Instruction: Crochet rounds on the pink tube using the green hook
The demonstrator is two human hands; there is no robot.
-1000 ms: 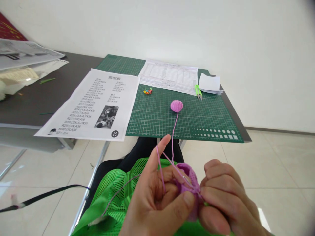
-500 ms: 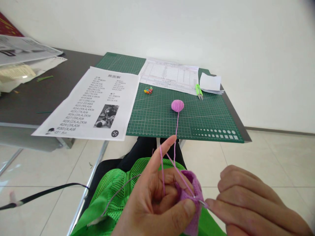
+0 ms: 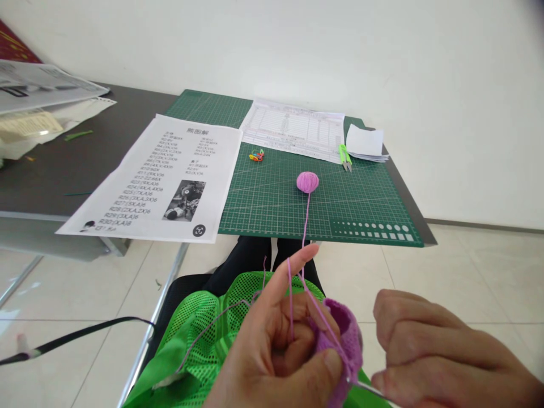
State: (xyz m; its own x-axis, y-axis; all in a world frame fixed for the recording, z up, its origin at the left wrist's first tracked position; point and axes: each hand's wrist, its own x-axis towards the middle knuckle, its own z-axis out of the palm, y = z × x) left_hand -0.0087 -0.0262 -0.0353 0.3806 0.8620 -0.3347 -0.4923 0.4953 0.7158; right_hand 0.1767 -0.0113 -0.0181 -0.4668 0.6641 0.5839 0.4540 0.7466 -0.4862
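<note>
My left hand (image 3: 284, 345) pinches a pink crocheted piece (image 3: 346, 334) between thumb and fingers, its index finger stretched up with pink yarn looped over it. The piece curves like a small cup with its opening upward. My right hand (image 3: 442, 345) is closed on a thin metal crochet hook (image 3: 368, 387), whose tip touches the edge of the piece beside my left thumb. From my left hand the yarn (image 3: 306, 218) runs up to a pink yarn ball (image 3: 307, 182) on the green cutting mat (image 3: 272, 198). A loose yarn tail lies over the green mesh garment (image 3: 199, 317).
A printed pattern sheet (image 3: 140, 170) overhangs the table's front edge at left. Farther back on the mat lie a printed form (image 3: 297, 127), colourful stitch markers (image 3: 256, 155) and green thread snips (image 3: 345, 157). White paper slips (image 3: 364, 141) sit at right; papers and a packet (image 3: 32, 123) are far left.
Both the crocheted piece and my left hand have shifted slightly right and down. The hook has moved lower, and more of the piece's opening shows.
</note>
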